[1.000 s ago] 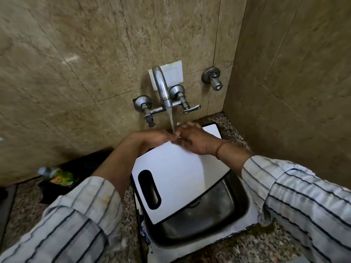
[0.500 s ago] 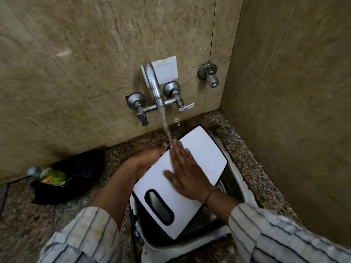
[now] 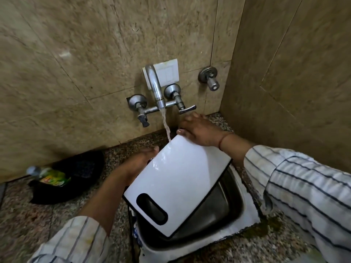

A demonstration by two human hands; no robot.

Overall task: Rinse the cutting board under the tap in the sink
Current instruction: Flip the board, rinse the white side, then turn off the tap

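A: What changed at the sink [image 3: 245, 211]?
B: The board [image 3: 178, 185] is tipped up over it, far corner now under the tap [image 3: 156, 88]'s stream.
A: And the right hand [image 3: 199, 130]?
B: It slid off the face to the far edge, grip grasping there. Left hand [image 3: 136, 162] clasps the left edge. Water sheets down; rinsing looks underway.

Speckled granite counter [image 3: 266, 245], meeting tiled walls. Steel sink [image 3: 218, 209] set into it, white sheet [image 3: 247, 223] around its rim. At left, a black bag [image 3: 76, 179] lying with a green-labelled bottle [image 3: 49, 176].
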